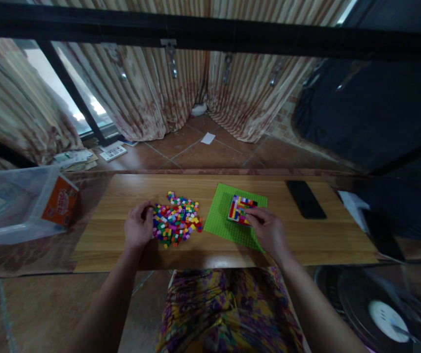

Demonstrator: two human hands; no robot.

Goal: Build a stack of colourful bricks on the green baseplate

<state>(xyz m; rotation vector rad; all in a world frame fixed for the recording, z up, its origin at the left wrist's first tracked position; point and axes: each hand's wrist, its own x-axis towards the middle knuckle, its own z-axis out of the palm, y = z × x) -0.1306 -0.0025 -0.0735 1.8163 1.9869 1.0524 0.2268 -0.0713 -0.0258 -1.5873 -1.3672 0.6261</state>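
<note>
A pile of small coloured bricks [177, 219] lies in the middle of a wooden board [115, 235]. My left hand [139, 226] rests at the pile's left edge, fingers curled in a pinch among the bricks. To the right lies a green baseplate [222, 220] with a block of built-up coloured bricks [239, 207] on it. My right hand [267, 229] sits on the plate's right part, fingertips pressed against the near right corner of the built block. What either hand's fingers hold is too small to make out.
A black phone [305, 199] lies on the board at the right. A clear plastic bin [15, 206] with an orange box [62, 201] stands left of the board. Papers [74, 159] lie on the tiled floor beyond. A fan [383, 314] sits at lower right.
</note>
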